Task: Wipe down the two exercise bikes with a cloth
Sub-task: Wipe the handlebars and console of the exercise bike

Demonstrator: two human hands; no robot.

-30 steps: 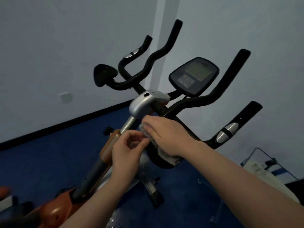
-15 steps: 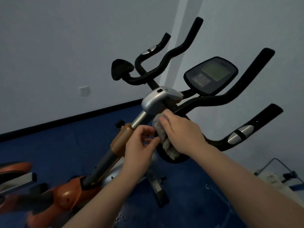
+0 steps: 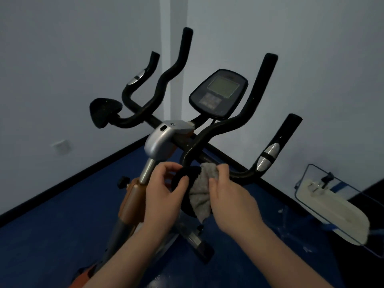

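Blue floor [image 3: 52, 235] corner | right hand [image 3: 230, 201] grip holds cloth [image 3: 200, 196] on pad [image 3: 185, 179] | left hand [image 3: 164, 196] pinches pad edge — walls near

Pale walls [image 3: 62, 48] w/ black skirting, blue floor [image 3: 52, 235] (dim light).

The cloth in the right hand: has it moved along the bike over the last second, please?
Yes. The cloth has dropped away from the silver clamp cover onto the black elbow pad below it.

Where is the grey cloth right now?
In the head view, the grey cloth is low in the middle, held by the right hand against the bike's black elbow pad, just right of the left hand.
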